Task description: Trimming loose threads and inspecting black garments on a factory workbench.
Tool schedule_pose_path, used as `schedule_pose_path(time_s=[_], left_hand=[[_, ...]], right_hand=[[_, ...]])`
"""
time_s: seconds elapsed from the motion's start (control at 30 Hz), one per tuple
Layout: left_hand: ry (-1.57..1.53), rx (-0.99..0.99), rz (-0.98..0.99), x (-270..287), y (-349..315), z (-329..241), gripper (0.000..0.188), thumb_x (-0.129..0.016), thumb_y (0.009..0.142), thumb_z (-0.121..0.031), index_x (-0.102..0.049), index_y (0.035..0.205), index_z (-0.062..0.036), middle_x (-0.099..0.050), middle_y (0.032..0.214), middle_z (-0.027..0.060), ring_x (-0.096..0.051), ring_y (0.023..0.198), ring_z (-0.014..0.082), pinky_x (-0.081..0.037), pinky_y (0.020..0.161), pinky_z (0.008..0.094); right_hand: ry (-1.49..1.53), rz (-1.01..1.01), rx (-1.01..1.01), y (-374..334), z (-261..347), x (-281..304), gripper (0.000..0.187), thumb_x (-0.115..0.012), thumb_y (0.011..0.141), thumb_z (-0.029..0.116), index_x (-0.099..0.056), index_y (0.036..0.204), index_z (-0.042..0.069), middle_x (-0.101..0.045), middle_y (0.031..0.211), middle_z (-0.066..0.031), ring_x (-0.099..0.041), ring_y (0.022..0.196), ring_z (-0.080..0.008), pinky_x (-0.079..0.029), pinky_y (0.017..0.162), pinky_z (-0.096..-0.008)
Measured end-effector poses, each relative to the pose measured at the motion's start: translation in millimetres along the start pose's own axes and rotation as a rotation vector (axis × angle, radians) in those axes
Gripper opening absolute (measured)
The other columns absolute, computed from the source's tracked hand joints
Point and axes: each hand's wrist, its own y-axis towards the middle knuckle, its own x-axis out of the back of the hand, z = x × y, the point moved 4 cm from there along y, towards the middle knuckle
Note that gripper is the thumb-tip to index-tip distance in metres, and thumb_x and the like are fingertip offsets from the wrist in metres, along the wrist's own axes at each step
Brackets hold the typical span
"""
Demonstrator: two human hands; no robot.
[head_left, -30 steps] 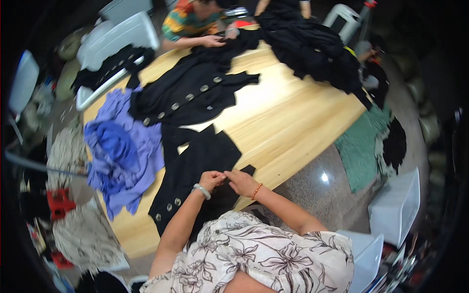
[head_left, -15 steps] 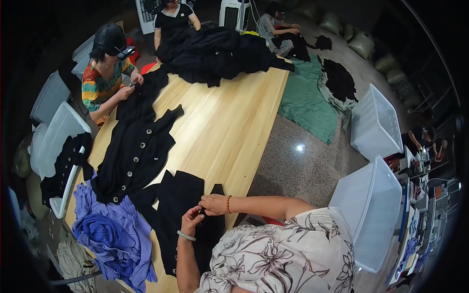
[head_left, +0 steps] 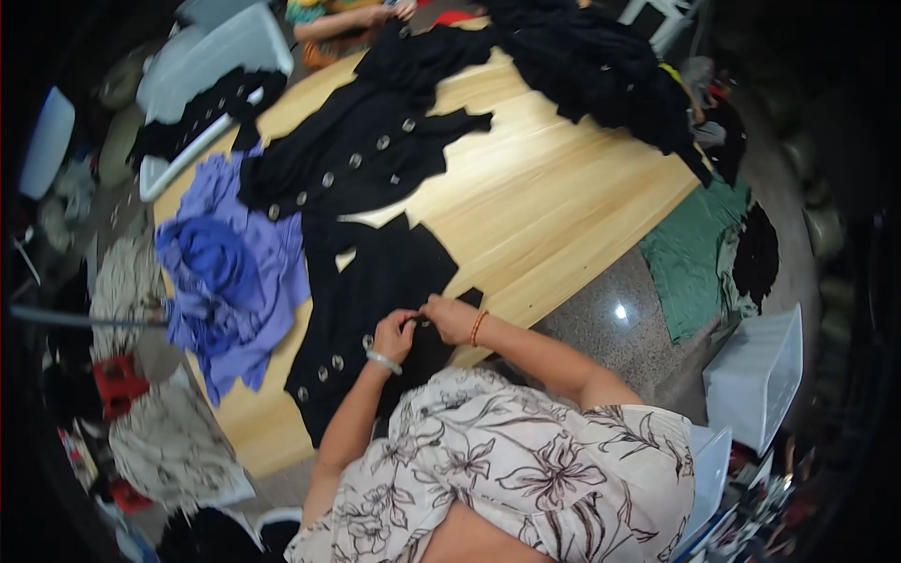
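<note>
A black buttoned garment [head_left: 375, 267] lies spread on the wooden table in front of me, with several large round buttons along its edge. My left hand [head_left: 394, 338], a pale bangle at its wrist, pinches the garment's near edge. Close beside it, my right hand [head_left: 451, 320], wearing a beaded bracelet, is closed on the same edge. The fingers of both hands nearly meet, and what small detail lies between them is too blurred to make out. Beyond lies a second black buttoned garment [head_left: 328, 155], laid flat.
Crumpled purple garments [head_left: 230, 267] lie on the table [head_left: 554, 206] to the left. A black clothing pile [head_left: 591, 66] covers its far end. A co-worker's arm [head_left: 352, 21] shows at the far edge. White bins [head_left: 225, 61] stand left, another bin [head_left: 755, 375] right, near green fabric [head_left: 694, 258].
My view has swung, so the table appears rotated and the co-workers at the far end are mostly out of frame. Both hands stay together at the black garment's edge.
</note>
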Motion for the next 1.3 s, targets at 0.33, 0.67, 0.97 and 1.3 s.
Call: schedule_pose_path(time_s=[0.33,0.67,0.97,1.3], left_hand=[[0.153,-0.003,-0.08,-7.2,0.0,-36.3,0.015,-0.057,0.08,-0.005,-0.064,0.092,-0.0007,-0.061,0.08,0.0145,-0.061,0.072,0.0307,-0.046,0.061,0.0344],[-0.088,0.105,-0.314,-6.3,-10.5,-63.3,0.015,-0.068,0.08,-0.011,-0.065,0.09,-0.0001,-0.064,0.08,0.0113,-0.062,0.074,0.0258,-0.047,0.065,0.0331],[0.741,0.319,-0.296,25.8,-71.2,-41.6,0.098,-0.085,0.057,-0.039,-0.038,0.142,-0.018,-0.037,0.144,0.0116,-0.025,0.138,0.0328,-0.016,0.108,0.0573],[0.144,0.164,-0.743,17.8,-57.0,-56.1,0.04,-0.058,0.059,0.009,-0.058,0.097,-0.0044,-0.058,0.09,0.0108,-0.06,0.09,0.0301,-0.047,0.081,0.0338]], right_hand=[[0.191,-0.031,0.205,-3.0,-12.7,27.1,0.016,-0.063,0.079,0.009,-0.067,0.092,0.0,-0.064,0.081,-0.0166,-0.062,0.078,-0.0343,-0.05,0.07,-0.0388],[0.993,0.233,-0.281,-7.4,-30.0,39.8,0.026,-0.072,0.085,0.028,-0.065,0.08,0.004,-0.058,0.068,0.0043,-0.05,0.063,-0.0023,-0.039,0.053,-0.0207],[1.124,0.288,-0.189,-37.4,-74.4,85.5,0.022,-0.065,0.083,0.012,-0.05,0.098,0.008,-0.052,0.079,0.0044,-0.048,0.068,-0.0032,-0.042,0.061,-0.0198],[0.095,-0.027,0.133,-58.7,-88.5,134.8,0.101,-0.084,0.063,0.02,-0.027,0.145,0.004,-0.037,0.142,-0.0236,-0.036,0.13,-0.0392,-0.028,0.11,-0.0445]])
